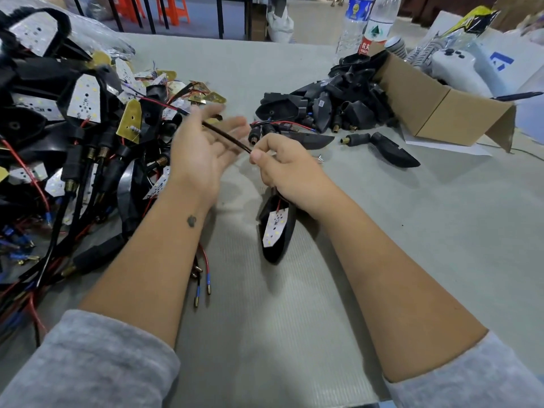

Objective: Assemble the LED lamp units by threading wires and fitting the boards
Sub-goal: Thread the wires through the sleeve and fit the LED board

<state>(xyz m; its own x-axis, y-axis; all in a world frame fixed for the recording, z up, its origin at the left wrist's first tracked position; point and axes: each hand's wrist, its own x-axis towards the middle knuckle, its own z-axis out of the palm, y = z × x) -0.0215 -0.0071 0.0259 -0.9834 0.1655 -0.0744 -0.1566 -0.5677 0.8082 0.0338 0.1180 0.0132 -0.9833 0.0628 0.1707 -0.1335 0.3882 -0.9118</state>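
The left hand [203, 142] is motion-blurred at its fingertips, so its contact with the black cable [226, 136] cannot be told. The right hand [282, 169] hides the top of the lamp housing [279, 231] below it. Left of the housing, the pile of assembled units [67, 128] runs off the frame edge.

R hand [282, 163] pinches black sleeved wire [228, 136]; the wire runs across open L hand [203, 145]. Lamp housing w/ white LED board [275, 226] hangs under R hand. Assembled units piled left, empty housings [323, 104] by cardboard box [441, 107].
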